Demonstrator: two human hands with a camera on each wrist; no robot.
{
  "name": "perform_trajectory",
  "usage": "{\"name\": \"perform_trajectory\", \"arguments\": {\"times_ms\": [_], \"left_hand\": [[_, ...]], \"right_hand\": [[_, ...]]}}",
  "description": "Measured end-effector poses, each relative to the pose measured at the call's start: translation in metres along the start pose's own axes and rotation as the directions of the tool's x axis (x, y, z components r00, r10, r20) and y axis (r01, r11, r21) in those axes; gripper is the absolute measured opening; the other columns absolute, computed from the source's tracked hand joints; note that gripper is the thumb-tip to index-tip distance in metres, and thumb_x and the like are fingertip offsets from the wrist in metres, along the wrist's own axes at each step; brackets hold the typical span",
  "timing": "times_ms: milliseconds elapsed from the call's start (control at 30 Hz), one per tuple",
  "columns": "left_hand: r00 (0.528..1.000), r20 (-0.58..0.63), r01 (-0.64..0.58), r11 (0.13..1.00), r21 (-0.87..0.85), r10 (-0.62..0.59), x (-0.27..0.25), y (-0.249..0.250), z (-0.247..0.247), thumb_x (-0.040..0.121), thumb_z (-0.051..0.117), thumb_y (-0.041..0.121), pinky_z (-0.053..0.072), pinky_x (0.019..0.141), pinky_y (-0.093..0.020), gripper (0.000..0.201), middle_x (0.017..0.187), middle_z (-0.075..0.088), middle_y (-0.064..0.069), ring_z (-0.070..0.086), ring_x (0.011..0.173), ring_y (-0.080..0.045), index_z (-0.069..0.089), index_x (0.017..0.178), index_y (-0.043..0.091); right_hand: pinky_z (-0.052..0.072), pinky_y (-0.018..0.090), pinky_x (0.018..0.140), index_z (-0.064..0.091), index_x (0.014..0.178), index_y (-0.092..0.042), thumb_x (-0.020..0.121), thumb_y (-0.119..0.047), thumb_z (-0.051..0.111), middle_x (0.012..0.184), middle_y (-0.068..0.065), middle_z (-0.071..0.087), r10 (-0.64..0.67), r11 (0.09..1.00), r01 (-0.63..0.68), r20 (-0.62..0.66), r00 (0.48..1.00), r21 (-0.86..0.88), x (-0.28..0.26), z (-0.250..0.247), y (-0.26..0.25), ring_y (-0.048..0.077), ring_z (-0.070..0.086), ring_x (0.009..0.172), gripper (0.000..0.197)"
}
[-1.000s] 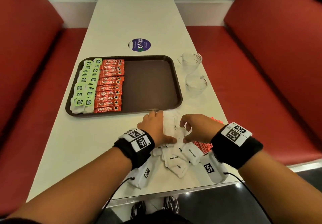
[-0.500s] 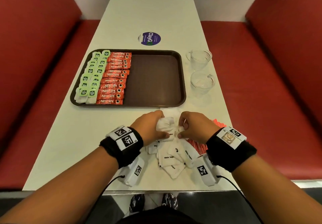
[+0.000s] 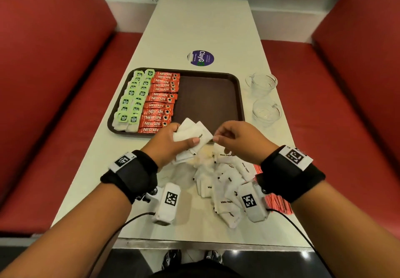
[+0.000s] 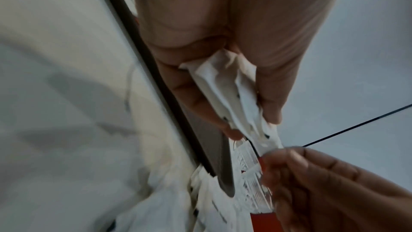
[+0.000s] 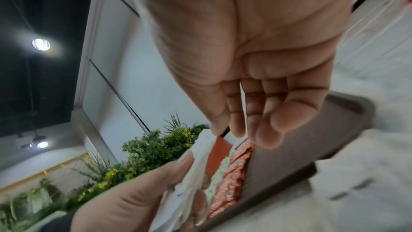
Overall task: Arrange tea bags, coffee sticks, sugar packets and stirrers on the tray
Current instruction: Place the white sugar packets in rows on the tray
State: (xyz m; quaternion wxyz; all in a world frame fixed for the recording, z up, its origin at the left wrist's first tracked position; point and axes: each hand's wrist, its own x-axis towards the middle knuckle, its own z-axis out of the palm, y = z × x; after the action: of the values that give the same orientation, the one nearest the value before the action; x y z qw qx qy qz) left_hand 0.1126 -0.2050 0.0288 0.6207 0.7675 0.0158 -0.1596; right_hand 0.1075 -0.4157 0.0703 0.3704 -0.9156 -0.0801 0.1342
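Note:
My left hand (image 3: 184,136) grips a fanned bunch of white sugar packets (image 3: 194,130), raised over the near edge of the brown tray (image 3: 207,104). The wrist view shows thumb and fingers clamped on the bunch (image 4: 231,98). My right hand (image 3: 218,137) hovers beside it with fingers loosely curled. Its fingertips touch the bunch's right corner, and nothing lies between thumb and fingers (image 5: 243,133). Green tea bags (image 3: 134,102) and red coffee sticks (image 3: 161,102) fill the tray's left part in rows. More sugar packets (image 3: 223,182) lie on the table under my hands. Red stirrers (image 3: 277,204) lie beneath my right wrist.
Two clear glass cups (image 3: 260,84) (image 3: 267,111) stand right of the tray. A round purple sticker (image 3: 200,58) sits on the white table beyond it. The tray's right half (image 5: 301,138) is bare. Red bench seats flank the table on both sides.
My left hand has lifted the bunch of sugar packets off the table towards the tray. My right hand has let go of the bunch and drawn slightly right.

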Motion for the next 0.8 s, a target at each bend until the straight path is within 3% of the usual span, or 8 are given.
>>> {"name": "perform_trajectory", "arguments": {"times_ms": [100,233,333,500,633,733,800], "left_hand": [[0.998,0.015,-0.061,0.998,-0.018,0.061,-0.003,0.006,-0.024,0.059,0.082,0.047,0.054,0.090,-0.046,0.065,0.107,0.070,-0.010,0.067,0.100,-0.028,0.060,0.111,0.015],[0.995,0.015,-0.095,0.991,-0.093,0.096,-0.005,0.009,-0.053,0.074,0.080,0.025,0.056,0.083,-0.032,0.036,0.101,0.071,-0.002,0.068,0.094,-0.018,0.060,0.104,0.021],[0.997,0.013,-0.071,0.972,-0.224,0.076,-0.004,0.009,-0.073,0.073,0.075,0.025,0.055,0.083,-0.033,0.040,0.105,0.072,-0.005,0.069,0.097,-0.020,0.059,0.108,0.017],[0.999,-0.015,-0.051,0.948,-0.315,0.049,0.007,0.011,-0.092,0.082,0.070,0.007,0.056,0.074,-0.030,0.028,0.102,0.073,-0.005,0.070,0.093,-0.021,0.058,0.106,0.016],[0.998,-0.023,-0.060,0.961,-0.268,0.056,0.031,0.021,-0.096,0.082,0.072,0.010,0.059,0.069,-0.030,0.029,0.102,0.070,-0.008,0.069,0.089,-0.021,0.057,0.106,0.017],[0.999,-0.030,-0.037,0.960,-0.276,0.029,0.055,0.025,-0.101,0.082,0.073,0.015,0.057,0.071,-0.032,0.031,0.106,0.070,-0.010,0.070,0.090,-0.021,0.057,0.108,0.015],[0.998,-0.056,-0.005,0.949,-0.315,-0.013,0.073,0.027,-0.107,0.077,0.076,0.023,0.057,0.081,-0.040,0.040,0.110,0.070,-0.011,0.069,0.096,-0.024,0.058,0.111,0.013]], "right_hand": [[0.055,0.030,0.061,0.065,0.095,-0.014,0.089,-0.032,0.066,0.078,0.005,0.070,0.000,0.992,0.000,-0.004,1.000,0.125,0.010,0.009,-0.034,0.010,0.065,0.063,0.019],[0.055,0.029,0.059,0.065,0.094,-0.004,0.084,-0.017,0.073,0.078,0.014,0.072,0.035,0.965,-0.040,0.023,0.999,0.260,0.027,0.024,-0.061,0.016,0.064,0.063,0.018],[0.055,0.025,0.058,0.064,0.095,0.002,0.086,-0.009,0.070,0.080,0.022,0.070,0.070,0.905,-0.066,0.007,0.998,0.420,0.036,0.033,-0.072,0.019,0.065,0.063,0.016],[0.052,0.022,0.054,0.064,0.095,0.003,0.089,-0.007,0.065,0.069,0.010,0.066,0.106,0.834,-0.103,0.025,0.994,0.542,0.048,0.039,-0.080,0.014,0.063,0.058,0.012],[0.048,0.024,0.055,0.066,0.095,0.005,0.086,-0.010,0.070,0.068,0.008,0.064,0.117,0.852,-0.085,-0.030,0.993,0.516,0.075,0.033,-0.073,0.012,0.057,0.056,0.018],[0.048,0.020,0.053,0.066,0.089,0.003,0.086,-0.005,0.069,0.069,0.009,0.062,0.144,0.771,-0.082,-0.047,0.988,0.632,0.101,0.025,-0.065,0.011,0.056,0.056,0.010],[0.049,0.019,0.053,0.065,0.088,0.000,0.087,-0.004,0.066,0.071,0.011,0.061,0.200,0.705,-0.106,-0.053,0.978,0.701,0.125,0.017,-0.057,0.012,0.056,0.057,0.004]]}}
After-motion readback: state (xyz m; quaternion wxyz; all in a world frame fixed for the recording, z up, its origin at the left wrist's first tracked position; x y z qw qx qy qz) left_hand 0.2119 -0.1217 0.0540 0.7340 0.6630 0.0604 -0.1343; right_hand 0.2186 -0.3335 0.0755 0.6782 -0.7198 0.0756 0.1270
